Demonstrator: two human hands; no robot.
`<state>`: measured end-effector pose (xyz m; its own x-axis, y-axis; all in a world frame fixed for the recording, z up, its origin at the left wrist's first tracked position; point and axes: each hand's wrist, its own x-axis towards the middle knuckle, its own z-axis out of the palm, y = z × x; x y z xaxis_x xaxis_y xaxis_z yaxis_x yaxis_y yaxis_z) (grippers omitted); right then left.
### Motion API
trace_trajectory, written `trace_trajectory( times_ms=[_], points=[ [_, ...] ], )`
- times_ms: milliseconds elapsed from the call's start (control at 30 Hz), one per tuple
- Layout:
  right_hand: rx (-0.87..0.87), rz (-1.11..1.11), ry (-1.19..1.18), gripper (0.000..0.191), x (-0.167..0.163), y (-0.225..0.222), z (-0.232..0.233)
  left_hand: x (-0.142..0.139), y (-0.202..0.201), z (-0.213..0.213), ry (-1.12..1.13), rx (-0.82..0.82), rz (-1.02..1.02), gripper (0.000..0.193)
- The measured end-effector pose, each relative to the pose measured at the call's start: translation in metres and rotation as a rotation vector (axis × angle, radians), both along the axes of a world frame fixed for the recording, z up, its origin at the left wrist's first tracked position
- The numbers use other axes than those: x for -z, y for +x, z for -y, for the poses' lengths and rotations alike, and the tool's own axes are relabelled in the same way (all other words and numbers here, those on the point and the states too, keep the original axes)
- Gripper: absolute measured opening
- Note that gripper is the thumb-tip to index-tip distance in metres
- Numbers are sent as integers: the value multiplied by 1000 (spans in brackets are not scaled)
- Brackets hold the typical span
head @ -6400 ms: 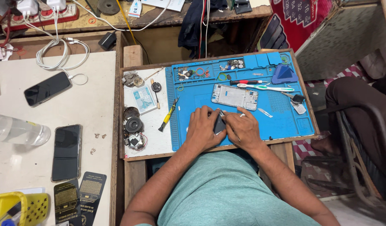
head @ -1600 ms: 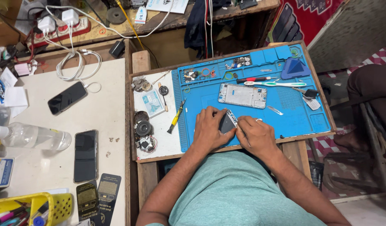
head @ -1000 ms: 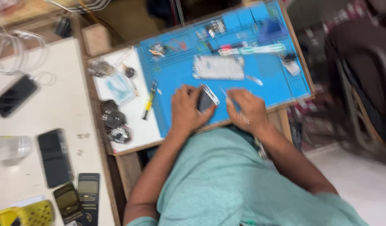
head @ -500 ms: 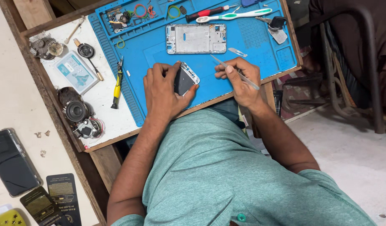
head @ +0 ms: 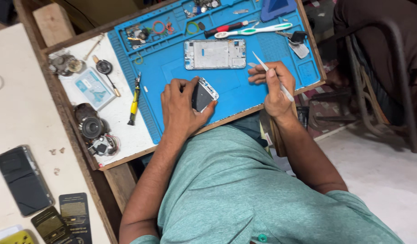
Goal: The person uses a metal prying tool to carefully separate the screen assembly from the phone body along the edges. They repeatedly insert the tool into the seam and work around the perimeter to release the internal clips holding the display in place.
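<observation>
My left hand [head: 181, 106] grips a small dark phone [head: 203, 95] with a silvery edge, holding it tilted just above the blue work mat [head: 244, 92]. To the right, my right hand [head: 274, 86] pinches thin metal tweezers [head: 265, 68] whose tip points up and left toward a white phone frame [head: 214, 54] that lies flat on the mat. The two hands are apart.
A toothbrush [head: 253, 30], a red-handled tool [head: 224, 29] and small parts lie along the mat's top trays. A yellow screwdriver [head: 135, 99], a small speaker [head: 90, 126] and a blue packet [head: 93, 88] sit on the white board. Phones [head: 23, 180] lie on the left table. A chair [head: 389, 68] stands right.
The view has swung and come closer. My right hand has drawn away from the phone to the right with the tweezers; my left hand keeps hold of the phone.
</observation>
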<state>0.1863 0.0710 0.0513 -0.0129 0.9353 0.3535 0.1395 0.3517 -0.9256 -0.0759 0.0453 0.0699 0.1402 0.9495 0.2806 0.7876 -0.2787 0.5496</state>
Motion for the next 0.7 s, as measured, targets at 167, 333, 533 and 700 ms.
trace_trajectory(
  times_ms=[167,333,533,700],
  points=[
    [-20,113,27,41,-2,-6,1,-13,-5,-5,-83,49,76,75],
    [-12,336,22,29,-9,-13,4,-27,-27,-52,44,-15,-43,72],
    [13,442,58,20,-20,-27,3,-54,-65,-151,249,-145,-99,87],
    [-13,431,45,21,-24,-26,1,-71,-75,-180,-279,-127,-81,103]
  ],
)
